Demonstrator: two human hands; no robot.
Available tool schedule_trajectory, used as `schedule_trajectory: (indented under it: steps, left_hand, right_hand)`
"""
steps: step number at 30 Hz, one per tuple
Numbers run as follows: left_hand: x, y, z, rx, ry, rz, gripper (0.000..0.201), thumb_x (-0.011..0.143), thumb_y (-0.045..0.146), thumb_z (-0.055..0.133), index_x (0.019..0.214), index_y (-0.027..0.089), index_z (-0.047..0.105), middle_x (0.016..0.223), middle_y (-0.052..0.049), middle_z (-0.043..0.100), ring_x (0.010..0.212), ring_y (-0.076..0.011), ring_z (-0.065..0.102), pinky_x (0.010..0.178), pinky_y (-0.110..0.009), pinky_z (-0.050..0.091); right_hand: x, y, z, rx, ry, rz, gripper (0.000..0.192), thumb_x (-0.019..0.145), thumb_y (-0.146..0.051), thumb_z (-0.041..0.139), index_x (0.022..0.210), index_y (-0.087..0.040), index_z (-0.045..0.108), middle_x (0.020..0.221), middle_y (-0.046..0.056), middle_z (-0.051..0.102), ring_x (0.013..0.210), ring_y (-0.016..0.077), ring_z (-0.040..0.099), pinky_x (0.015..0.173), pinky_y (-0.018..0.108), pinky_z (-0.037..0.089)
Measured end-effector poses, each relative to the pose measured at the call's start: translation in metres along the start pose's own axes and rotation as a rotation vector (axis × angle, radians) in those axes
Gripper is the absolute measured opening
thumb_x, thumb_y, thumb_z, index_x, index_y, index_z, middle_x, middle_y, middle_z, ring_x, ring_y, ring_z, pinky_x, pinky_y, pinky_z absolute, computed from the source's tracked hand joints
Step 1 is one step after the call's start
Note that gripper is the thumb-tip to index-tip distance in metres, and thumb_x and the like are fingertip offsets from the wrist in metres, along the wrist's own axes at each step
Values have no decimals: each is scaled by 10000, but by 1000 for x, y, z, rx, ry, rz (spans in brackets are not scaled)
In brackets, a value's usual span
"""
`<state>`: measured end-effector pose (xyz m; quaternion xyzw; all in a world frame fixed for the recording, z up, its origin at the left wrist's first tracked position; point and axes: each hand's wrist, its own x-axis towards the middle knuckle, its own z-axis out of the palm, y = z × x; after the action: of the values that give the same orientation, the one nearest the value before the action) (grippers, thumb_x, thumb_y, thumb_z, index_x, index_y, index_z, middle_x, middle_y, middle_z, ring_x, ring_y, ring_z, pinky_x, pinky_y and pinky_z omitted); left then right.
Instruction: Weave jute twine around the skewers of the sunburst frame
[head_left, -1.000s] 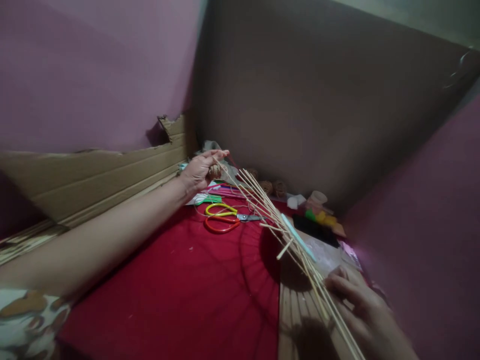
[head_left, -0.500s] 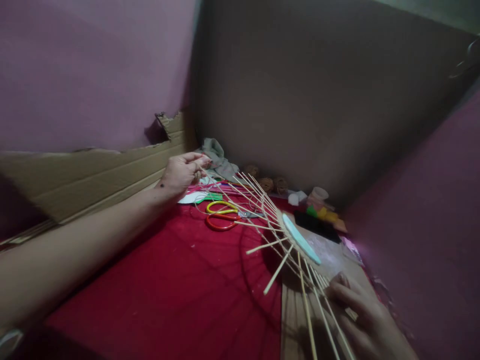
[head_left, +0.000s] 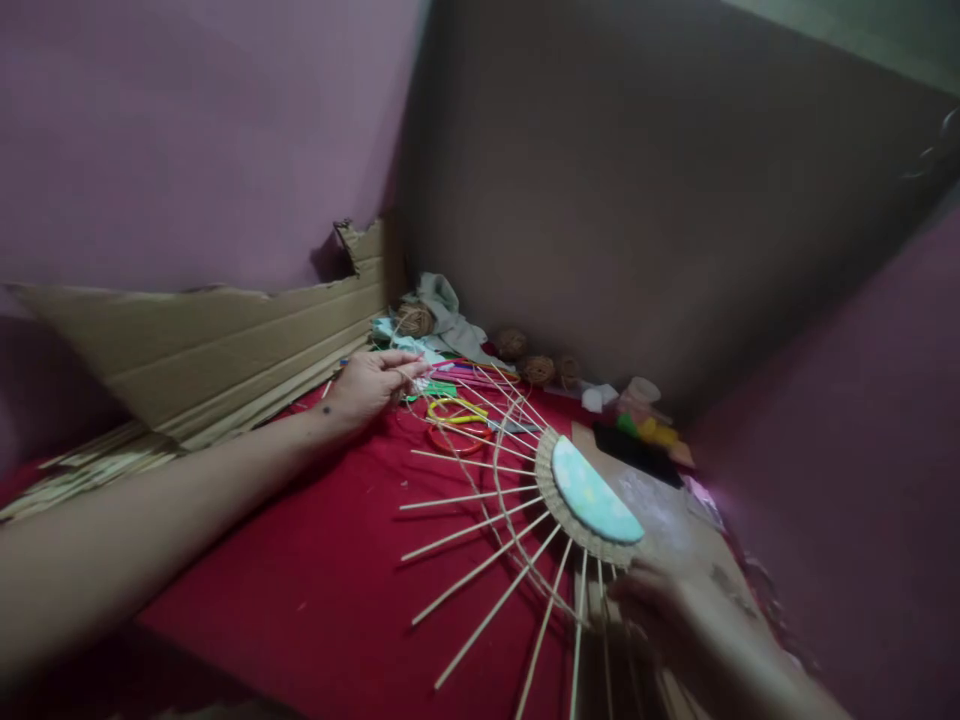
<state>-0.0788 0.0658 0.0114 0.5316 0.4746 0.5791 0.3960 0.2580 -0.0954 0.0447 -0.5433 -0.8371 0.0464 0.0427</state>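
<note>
A round woven base [head_left: 592,500] with a pale blue centre and several thin sticks radiating from it lies tilted over the red cloth [head_left: 330,580]. My right hand [head_left: 660,615] holds its near edge, fingers on the sticks. My left hand [head_left: 371,382] is stretched out to the far left, pinching a thin strand of reed [head_left: 517,530] that loops back among the sticks.
Red and yellow scissors [head_left: 457,425] lie past the sticks. Small balls of twine [head_left: 536,368], a grey cloth [head_left: 442,310] and small coloured items line the brown back wall. Torn cardboard [head_left: 225,340] leans at the left. A wooden board [head_left: 675,520] lies at the right.
The woven base has tipped from edge-on to nearly flat, its sticks fanning out. My left hand has dropped lower and nearer the cloth, still pulling the strand.
</note>
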Motion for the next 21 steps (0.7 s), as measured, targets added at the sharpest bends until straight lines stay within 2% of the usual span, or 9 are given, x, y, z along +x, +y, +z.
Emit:
schedule_trajectory:
  steps: [2,5,8,11,13,16,19,21]
  left_hand:
    - [-4,0,0,17,-27,-14,291,683,383,690,869,161,713,535,15,564,416,-64,395,404,-193,275]
    - [-9,2,0,62,-78,26,259,690,377,677,827,160,716,578,7,577,443,-70,406,414,-199,298]
    - [-10,3,0,143,-109,107,214,697,347,657,774,157,721,741,-30,650,573,-103,509,504,-215,392]
    - [-10,3,-2,230,-128,143,228,716,348,632,781,148,720,758,-38,658,633,-125,534,571,-235,421]
    - [-8,3,-5,269,-146,172,243,731,356,616,783,141,716,756,-40,657,670,-138,547,619,-250,432]
    - [-6,5,-7,290,-162,217,237,746,345,601,774,137,711,785,-46,666,736,-155,572,707,-275,450]
    - [-6,6,-7,297,-162,237,213,744,317,604,769,134,710,793,-49,671,749,-156,581,727,-280,459]
    - [-7,7,-6,298,-148,219,198,741,294,601,783,136,711,798,-46,673,722,-146,579,696,-269,462]
  right_hand:
    - [27,-6,-20,6,58,16,265,813,-183,478,603,-210,638,587,2,587,554,133,517,526,252,380]
    - [90,-23,-39,87,117,-32,247,826,-188,469,693,-187,677,639,13,625,591,132,532,559,250,388]
    - [161,-45,-34,121,137,-115,218,794,-165,524,888,-169,720,768,39,682,694,145,586,643,248,410]
    - [213,-63,-11,31,32,-157,287,775,-171,558,1011,-220,714,839,48,697,778,182,612,691,271,418]
    - [233,-70,4,-15,-19,-165,237,762,-225,599,960,-239,727,875,68,700,842,226,619,722,305,425]
    - [248,-74,20,18,-56,-161,101,706,-232,659,770,-228,736,804,80,696,841,259,623,725,333,431]
    - [257,-70,23,140,-54,-134,83,655,-146,667,600,-205,686,659,47,655,772,231,620,711,313,430]
    - [265,-65,20,268,-38,-88,105,631,-112,669,563,-191,653,565,15,602,679,192,607,664,283,435]
